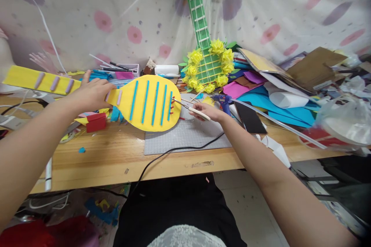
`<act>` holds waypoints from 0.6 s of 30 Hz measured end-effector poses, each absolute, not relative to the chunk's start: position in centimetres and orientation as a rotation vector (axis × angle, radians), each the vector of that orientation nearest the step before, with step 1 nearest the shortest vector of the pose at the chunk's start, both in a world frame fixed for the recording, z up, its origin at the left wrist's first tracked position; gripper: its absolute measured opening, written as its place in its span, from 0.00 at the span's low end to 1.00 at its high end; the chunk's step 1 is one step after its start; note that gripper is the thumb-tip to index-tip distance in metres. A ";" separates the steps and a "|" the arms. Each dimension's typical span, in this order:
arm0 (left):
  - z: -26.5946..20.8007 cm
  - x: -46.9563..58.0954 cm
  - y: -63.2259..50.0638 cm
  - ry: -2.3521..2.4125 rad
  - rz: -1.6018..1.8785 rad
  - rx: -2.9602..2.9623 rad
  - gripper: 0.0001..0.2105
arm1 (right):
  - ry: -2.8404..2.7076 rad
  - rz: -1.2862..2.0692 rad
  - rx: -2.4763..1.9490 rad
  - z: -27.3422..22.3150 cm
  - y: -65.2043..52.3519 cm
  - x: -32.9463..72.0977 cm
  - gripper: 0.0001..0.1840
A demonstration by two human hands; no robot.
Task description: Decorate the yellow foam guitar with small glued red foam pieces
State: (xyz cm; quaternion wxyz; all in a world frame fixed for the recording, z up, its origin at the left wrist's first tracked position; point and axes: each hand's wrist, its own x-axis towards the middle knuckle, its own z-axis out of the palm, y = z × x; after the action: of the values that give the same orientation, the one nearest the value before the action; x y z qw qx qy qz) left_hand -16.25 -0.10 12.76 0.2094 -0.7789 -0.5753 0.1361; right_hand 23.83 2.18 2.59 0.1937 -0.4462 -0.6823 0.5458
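Observation:
A yellow craft guitar (150,117) lies on its back near the table's middle, its rounded body crossed by blue strips and its neck by lilac strips. My left hand (94,92) is closed around the neck close to the body. In my right hand (206,111) is a pair of scissors (199,114) with white handles. The blade tips reach the short red strips (172,107) at the body's right end. Whether the blades touch a strip, I cannot tell. A grey cutting mat (179,139) lies partly under the body.
A green craft guitar (203,48) with yellow flowers leans against the back sheet. A blue glue gun (223,102) and a phone (251,117) lie right of my hand. A black cable (174,149) crosses the mat. Another person's hand (45,63) shows at left.

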 end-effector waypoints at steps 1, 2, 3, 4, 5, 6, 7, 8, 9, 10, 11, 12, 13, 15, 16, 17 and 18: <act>12.7 -16.3 -0.1 -1.602 0.374 -2.169 0.22 | -1.913 1.534 -1.246 2.6 2.2 23.9 0.25; 12.7 -16.3 -0.1 -1.604 0.369 -2.172 0.22 | -1.918 1.533 -1.243 2.7 2.3 24.0 0.24; 12.7 -16.4 0.0 -1.602 0.360 -2.177 0.21 | -1.931 1.521 -1.248 2.9 2.3 24.1 0.25; 12.6 -16.4 0.0 -1.596 0.348 -2.182 0.21 | -1.954 1.501 -1.261 3.2 2.4 24.2 0.25; 12.6 -16.5 0.1 -1.589 0.337 -2.182 0.21 | -1.983 1.472 -1.278 3.5 2.4 24.3 0.25; 12.6 -16.6 0.2 -1.582 0.326 -2.176 0.20 | -2.015 1.440 -1.294 3.8 2.5 24.4 0.25; 12.6 -16.6 0.2 -1.574 0.317 -2.169 0.20 | -2.047 1.411 -1.305 4.2 2.5 24.5 0.25; 12.6 -16.7 0.3 -1.568 0.307 -2.161 0.20 | -2.074 1.390 -1.311 4.6 2.5 24.6 0.25; 12.6 -16.7 0.3 -1.563 0.298 -2.157 0.21 | -2.095 1.381 -1.309 5.0 2.5 24.6 0.24; 12.6 -16.7 0.3 -1.558 0.287 -2.155 0.21 | -2.113 1.380 -1.302 5.3 2.5 24.7 0.24; 12.7 -16.7 0.3 -1.554 0.275 -2.157 0.22 | -2.126 1.384 -1.295 5.5 2.5 24.7 0.24; 12.7 -16.7 0.2 -1.551 0.264 -2.161 0.22 | -2.140 1.389 -1.291 5.7 2.5 24.8 0.24; 12.8 -16.7 0.2 -1.551 0.255 -2.165 0.23 | -2.153 1.388 -1.294 5.7 2.6 24.8 0.23; 12.9 -16.6 0.1 -1.554 0.248 -2.169 0.23 | -2.190 1.356 -1.305 5.7 2.7 24.9 0.24; 12.9 -16.6 0.1 -1.553 0.247 -2.166 0.23 | -2.211 1.328 -1.309 5.7 2.8 24.9 0.24; 12.9 -16.5 0.1 -1.550 0.245 -2.162 0.24 | -2.233 1.297 -1.310 5.6 3.0 25.0 0.24; 12.9 -16.5 0.0 -1.546 0.244 -2.160 0.24 | -2.256 1.263 -1.307 5.5 3.1 25.1 0.24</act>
State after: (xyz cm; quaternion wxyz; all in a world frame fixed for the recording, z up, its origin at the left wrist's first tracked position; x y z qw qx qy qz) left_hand -16.53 0.05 12.93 0.2350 -0.7871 -0.5633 0.0891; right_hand 25.07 3.09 5.45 0.1219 -0.4476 -0.7730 0.4328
